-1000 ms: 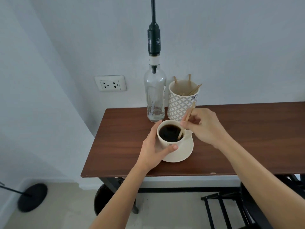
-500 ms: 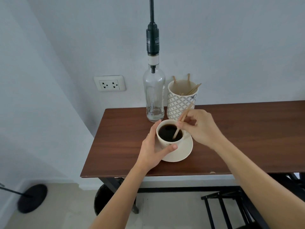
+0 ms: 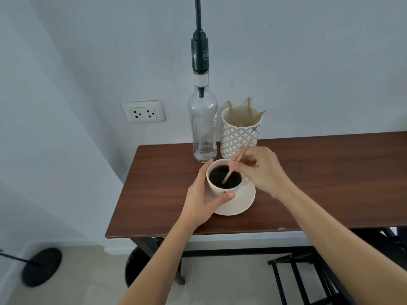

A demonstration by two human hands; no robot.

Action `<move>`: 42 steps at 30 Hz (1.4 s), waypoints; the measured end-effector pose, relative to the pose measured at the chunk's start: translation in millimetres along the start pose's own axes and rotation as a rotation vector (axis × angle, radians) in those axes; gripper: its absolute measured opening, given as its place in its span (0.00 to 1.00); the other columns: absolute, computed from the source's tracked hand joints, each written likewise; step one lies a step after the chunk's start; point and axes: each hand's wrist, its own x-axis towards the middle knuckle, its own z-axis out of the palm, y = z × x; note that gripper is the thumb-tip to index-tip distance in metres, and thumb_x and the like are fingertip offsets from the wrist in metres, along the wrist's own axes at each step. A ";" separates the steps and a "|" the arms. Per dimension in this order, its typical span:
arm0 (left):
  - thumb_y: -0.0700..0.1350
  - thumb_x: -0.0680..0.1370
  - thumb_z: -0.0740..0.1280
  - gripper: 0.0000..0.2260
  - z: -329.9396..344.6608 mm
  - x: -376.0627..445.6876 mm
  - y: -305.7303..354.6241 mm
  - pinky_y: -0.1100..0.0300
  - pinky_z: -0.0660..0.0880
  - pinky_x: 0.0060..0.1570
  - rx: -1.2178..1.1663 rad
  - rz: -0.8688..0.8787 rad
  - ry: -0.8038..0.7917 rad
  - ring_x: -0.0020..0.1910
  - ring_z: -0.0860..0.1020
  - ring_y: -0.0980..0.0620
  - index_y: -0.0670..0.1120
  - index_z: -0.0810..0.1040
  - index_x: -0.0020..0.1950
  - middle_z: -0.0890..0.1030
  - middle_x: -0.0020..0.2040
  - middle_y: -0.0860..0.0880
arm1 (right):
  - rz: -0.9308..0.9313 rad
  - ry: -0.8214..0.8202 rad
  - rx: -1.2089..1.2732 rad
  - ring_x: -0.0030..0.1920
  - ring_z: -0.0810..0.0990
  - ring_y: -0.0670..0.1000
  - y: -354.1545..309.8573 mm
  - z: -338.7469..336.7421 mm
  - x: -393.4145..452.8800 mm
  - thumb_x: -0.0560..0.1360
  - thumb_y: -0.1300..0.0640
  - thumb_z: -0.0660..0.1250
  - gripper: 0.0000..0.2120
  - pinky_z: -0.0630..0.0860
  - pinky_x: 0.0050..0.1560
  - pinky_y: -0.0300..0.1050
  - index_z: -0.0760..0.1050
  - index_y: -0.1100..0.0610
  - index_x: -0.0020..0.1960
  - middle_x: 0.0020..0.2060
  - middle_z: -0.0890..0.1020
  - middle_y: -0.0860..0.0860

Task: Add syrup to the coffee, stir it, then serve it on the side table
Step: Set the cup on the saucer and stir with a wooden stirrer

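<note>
Spill risk: right hand [image 3: 262,170] fingers pinch thin wooden stir stick [image 3: 236,165] in nearly full cream ceramic coffee cup [image 3: 222,188]; left hand [image 3: 201,200] fingers wrap cup, brisk stirring could slosh onto saucer [image 3: 243,200], bench [image 3: 319,172].

wall socket [image 3: 143,111], patterned stick holder [image 3: 239,137], floor stand base [image 3: 41,267]

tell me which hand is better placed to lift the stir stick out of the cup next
The right hand. It already pinches the wooden stir stick, whose tip sits in the coffee. The left hand is wrapped around the cup, steadying it on the saucer, so it is probably best left there.
</note>
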 end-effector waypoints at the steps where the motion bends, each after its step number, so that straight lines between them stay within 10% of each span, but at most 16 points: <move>1: 0.68 0.68 0.75 0.39 0.3 0.0 -0.2 0.64 0.71 0.66 -0.002 0.003 -0.002 0.70 0.73 0.63 0.68 0.61 0.74 0.76 0.68 0.65 | -0.006 0.037 0.013 0.40 0.84 0.42 -0.3 5.6 1.0 0.72 0.58 0.75 0.03 0.78 0.47 0.39 0.83 0.55 0.40 0.35 0.86 0.44; 42: 0.64 0.68 0.76 0.41 0.4 -0.8 -0.6 0.77 0.67 0.62 0.010 -0.016 -0.004 0.69 0.71 0.68 0.63 0.60 0.77 0.74 0.66 0.70 | -0.009 0.096 -0.028 0.39 0.84 0.37 -8.8 11.0 -4.4 0.72 0.58 0.76 0.03 0.75 0.46 0.31 0.84 0.57 0.41 0.35 0.86 0.43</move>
